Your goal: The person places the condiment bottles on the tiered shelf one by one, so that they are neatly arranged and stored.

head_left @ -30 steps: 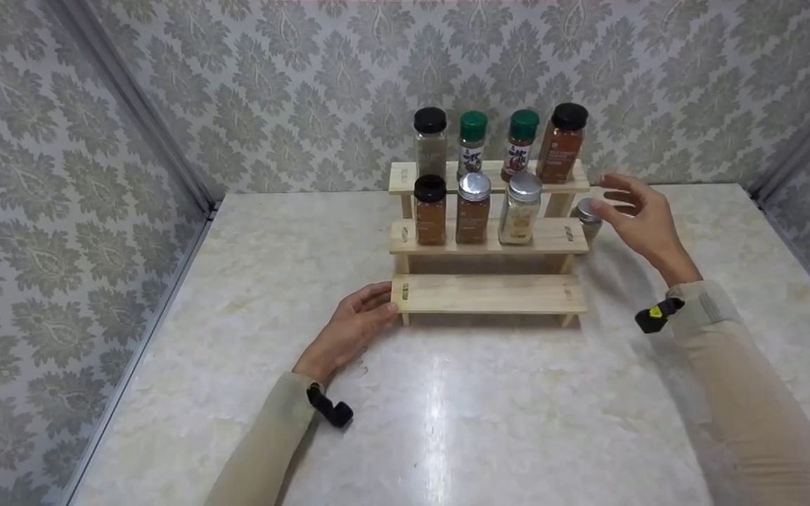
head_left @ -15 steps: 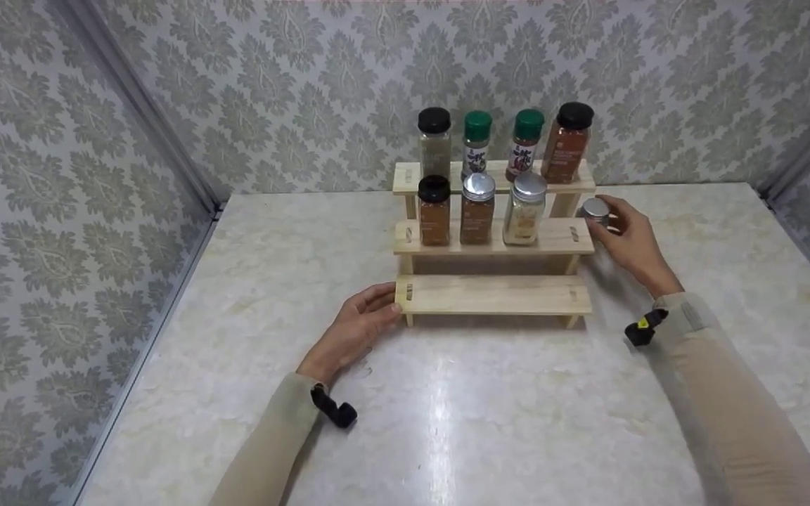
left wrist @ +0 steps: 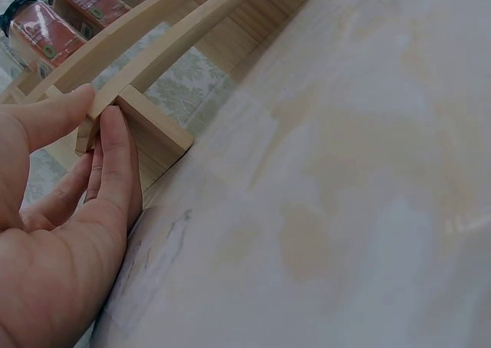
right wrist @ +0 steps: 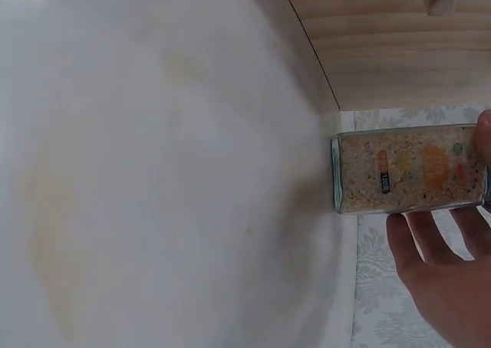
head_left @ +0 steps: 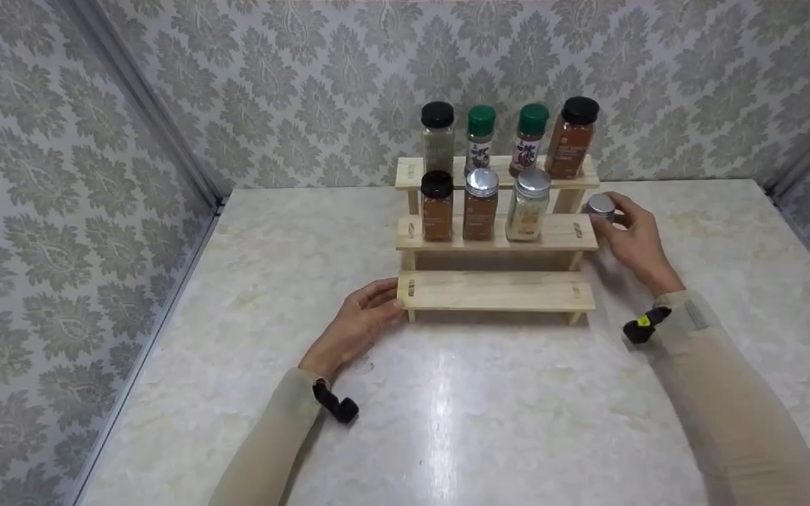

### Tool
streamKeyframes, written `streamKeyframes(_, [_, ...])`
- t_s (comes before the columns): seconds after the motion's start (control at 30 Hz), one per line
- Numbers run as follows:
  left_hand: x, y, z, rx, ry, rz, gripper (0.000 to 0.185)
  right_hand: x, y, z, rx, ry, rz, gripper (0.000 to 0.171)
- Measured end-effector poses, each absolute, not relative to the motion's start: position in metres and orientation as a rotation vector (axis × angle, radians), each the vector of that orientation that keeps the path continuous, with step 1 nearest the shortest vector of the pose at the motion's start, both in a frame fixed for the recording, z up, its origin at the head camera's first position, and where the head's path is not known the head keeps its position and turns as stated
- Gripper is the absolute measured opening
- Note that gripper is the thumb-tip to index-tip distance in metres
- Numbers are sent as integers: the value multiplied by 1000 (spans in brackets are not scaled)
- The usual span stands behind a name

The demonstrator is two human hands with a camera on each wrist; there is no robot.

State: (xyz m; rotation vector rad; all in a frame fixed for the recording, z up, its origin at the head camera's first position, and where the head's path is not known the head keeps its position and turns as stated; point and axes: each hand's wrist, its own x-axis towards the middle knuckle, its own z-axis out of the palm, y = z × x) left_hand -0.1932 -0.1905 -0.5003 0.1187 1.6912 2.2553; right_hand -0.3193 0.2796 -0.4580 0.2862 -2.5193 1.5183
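Note:
My left hand [head_left: 357, 322] pinches the left end of the lowest step of a three-step wooden spice rack [head_left: 496, 292]. In the left wrist view the thumb lies on top of the board and the fingers [left wrist: 115, 160] are under it. Beside the rack's right side, my right hand [head_left: 638, 242] grips a silver-lidded spice jar [head_left: 600, 206]. The right wrist view shows this glass jar [right wrist: 410, 170] filled with pale granules, fingers on one side and thumb on the other. Whether its base touches the table cannot be told.
Several jars stand on the top step, among them a green-capped bottle [head_left: 480, 130] and a black-capped red jar [head_left: 574, 140]. On the middle step are a black-capped jar [head_left: 437, 211] and two silver-lidded jars [head_left: 481, 211]. Patterned wall panels [head_left: 306, 91] border the marbled table [head_left: 271, 246].
My right hand has come down around the silver-lidded jar beside the rack and now grips it. The left hand keeps its hold on the rack. The view has shifted slightly.

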Motion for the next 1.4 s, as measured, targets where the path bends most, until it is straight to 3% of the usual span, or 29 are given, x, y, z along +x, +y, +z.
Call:
streamKeyframes(0.4, [-194, -190, -501, 115, 1757, 2216, 57, -306, 283, -427, 217, -2344, 1541, 55])
streamKeyframes(0.67, [-195, -192, -500, 98, 1767, 2202, 58, -297, 276, -400, 216, -2161, 1545, 48])
streamKeyframes(1.4, [-195, -191, -503, 106, 1792, 2183, 58, -278, 248, -376, 412, -2000, 1557, 39])
